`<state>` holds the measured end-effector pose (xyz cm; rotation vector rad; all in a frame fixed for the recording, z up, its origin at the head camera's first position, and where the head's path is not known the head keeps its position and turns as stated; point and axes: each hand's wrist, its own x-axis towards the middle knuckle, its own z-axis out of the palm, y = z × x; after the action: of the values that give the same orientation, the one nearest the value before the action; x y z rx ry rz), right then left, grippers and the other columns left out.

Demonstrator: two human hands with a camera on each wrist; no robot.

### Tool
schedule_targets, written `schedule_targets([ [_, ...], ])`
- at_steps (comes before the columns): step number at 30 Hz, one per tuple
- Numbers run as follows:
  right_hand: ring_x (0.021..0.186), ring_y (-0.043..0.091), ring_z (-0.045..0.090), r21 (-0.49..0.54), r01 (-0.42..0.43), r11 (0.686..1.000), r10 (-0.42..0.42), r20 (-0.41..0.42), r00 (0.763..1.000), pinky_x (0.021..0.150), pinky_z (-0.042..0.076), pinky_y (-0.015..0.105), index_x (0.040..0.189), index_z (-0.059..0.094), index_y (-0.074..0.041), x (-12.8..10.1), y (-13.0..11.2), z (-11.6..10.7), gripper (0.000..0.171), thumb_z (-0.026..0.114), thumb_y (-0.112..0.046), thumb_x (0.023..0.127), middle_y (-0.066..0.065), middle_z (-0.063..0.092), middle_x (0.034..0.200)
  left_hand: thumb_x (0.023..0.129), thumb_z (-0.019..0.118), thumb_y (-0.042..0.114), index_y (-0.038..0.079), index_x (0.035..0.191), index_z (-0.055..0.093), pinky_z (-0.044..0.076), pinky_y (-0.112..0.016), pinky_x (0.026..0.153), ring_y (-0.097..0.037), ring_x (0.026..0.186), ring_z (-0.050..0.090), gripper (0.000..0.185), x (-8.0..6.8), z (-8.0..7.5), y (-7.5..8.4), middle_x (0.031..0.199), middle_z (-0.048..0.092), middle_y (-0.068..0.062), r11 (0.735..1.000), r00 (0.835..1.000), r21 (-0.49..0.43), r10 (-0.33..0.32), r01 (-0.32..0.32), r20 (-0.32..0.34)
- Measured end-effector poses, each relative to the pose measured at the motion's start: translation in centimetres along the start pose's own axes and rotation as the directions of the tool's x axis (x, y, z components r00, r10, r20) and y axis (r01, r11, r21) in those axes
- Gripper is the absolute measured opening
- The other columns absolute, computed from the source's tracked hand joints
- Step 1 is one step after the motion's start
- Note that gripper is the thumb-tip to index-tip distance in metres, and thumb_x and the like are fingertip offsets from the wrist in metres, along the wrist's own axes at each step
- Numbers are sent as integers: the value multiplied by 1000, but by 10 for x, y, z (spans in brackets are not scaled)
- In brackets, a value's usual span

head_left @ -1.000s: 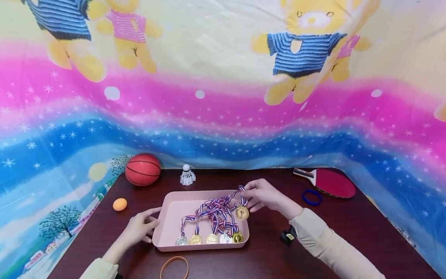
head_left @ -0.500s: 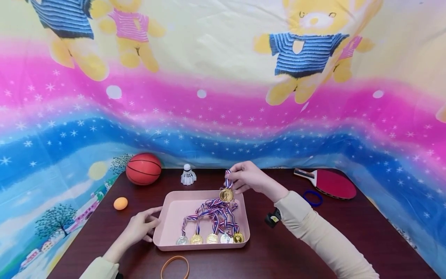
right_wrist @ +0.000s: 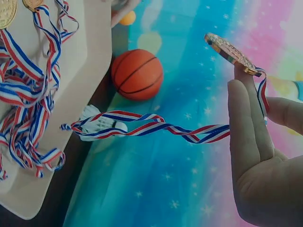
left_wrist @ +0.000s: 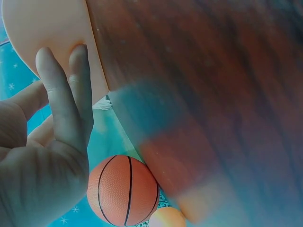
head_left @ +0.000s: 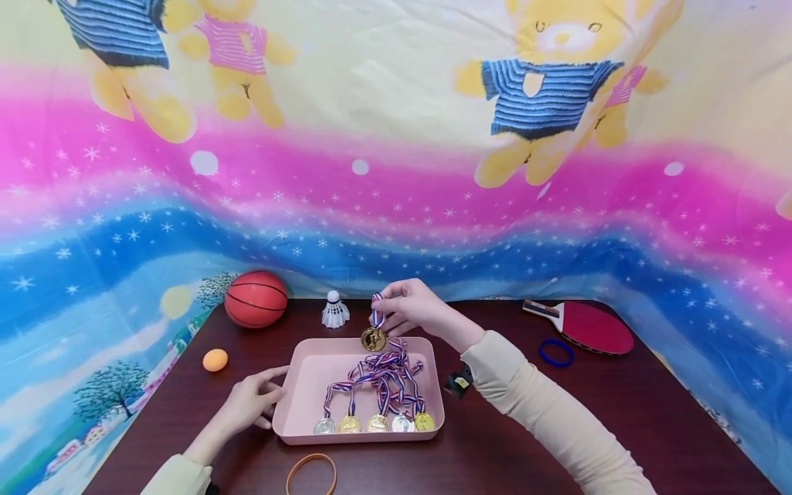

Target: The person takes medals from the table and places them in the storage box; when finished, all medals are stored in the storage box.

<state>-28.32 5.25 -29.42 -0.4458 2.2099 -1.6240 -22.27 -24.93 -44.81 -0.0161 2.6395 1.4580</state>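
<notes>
- right hand (head_left: 411, 307) sits just above centre frame, grip pinching the striped ribbon of a round gold medal (head_left: 374, 339), which dangles over the far rim of the shallow pink plastic tray (head_left: 303, 385)
- its ribbon trails down into the tray's ribbon pile
- left hand (head_left: 250, 402), lower left, has relaxed fingers resting on the tray's left edge, holding nothing
- five more medals (head_left: 375, 423) line the tray's near edge on the dark wood desk (head_left: 495, 440)

Cream long sleeves (head_left: 544, 405), small black device (head_left: 458, 382) under right wrist
</notes>
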Motion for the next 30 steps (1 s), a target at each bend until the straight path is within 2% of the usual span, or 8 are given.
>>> schedule_targets([
  [2, 61, 15, 68, 5, -1, 1000, 1, -4, 1000, 63, 60, 37, 97, 62, 0, 4, 1, 7, 13, 61, -12, 92, 7, 68, 76, 93, 57, 5, 2, 139, 46, 56, -37, 49, -18, 62, 64, 48, 0, 0, 0, 90, 67, -10, 1000, 1000, -1, -1, 1, 0],
  [6, 62, 16, 69, 15, -3, 1000, 4, -11, 1000, 64, 60, 37, 98, 63, 0, 14, 2, 23, 14, 62, -12, 92, 8, 70, 78, 93, 57, 5, 2, 139, 46, 56, -37, 49, -18, 62, 63, 48, 0, -1, 0, 90, 67, -9, 1000, 1000, -5, -4, 4, 1],
  [13, 60, 16, 68, 43, 29, 999, -26, -57, 998, 64, 60, 39, 96, 61, 2, 27, 9, 54, 12, 61, -9, 91, 18, 71, 82, 93, 58, 7, 2, 139, 47, 56, -37, 48, -18, 61, 63, 47, 2, -1, -1, 91, 67, -10, 1000, 1000, -10, 1, -1, -1],
  [18, 64, 23, 70, 48, 30, 998, -26, -92, 995, 58, 60, 36, 92, 60, 3, 34, 27, 75, 10, 62, -6, 90, 23, 71, 86, 93, 57, 6, 2, 138, 47, 56, -36, 48, -18, 61, 64, 47, 1, -2, -1, 91, 67, -10, 1000, 1000, -6, 21, -21, -1],
  [24, 71, 34, 71, 26, 14, 1000, -11, -106, 994, 57, 59, 39, 88, 58, 3, 38, 60, 101, 8, 62, -4, 89, 20, 70, 80, 93, 56, 5, 1, 138, 47, 56, -37, 48, -18, 61, 65, 47, 0, -2, -1, 90, 68, -11, 1000, 1000, -10, 30, -30, -2],
  [30, 70, 37, 70, 8, -18, 1000, 19, -105, 994, 55, 59, 39, 84, 59, 1, 33, 81, 121, 7, 64, -2, 87, 17, 70, 75, 93, 56, 5, 1, 138, 47, 56, -37, 48, -18, 60, 64, 47, -2, -2, 0, 90, 68, -11, 999, 1000, -19, 25, -25, -6],
])
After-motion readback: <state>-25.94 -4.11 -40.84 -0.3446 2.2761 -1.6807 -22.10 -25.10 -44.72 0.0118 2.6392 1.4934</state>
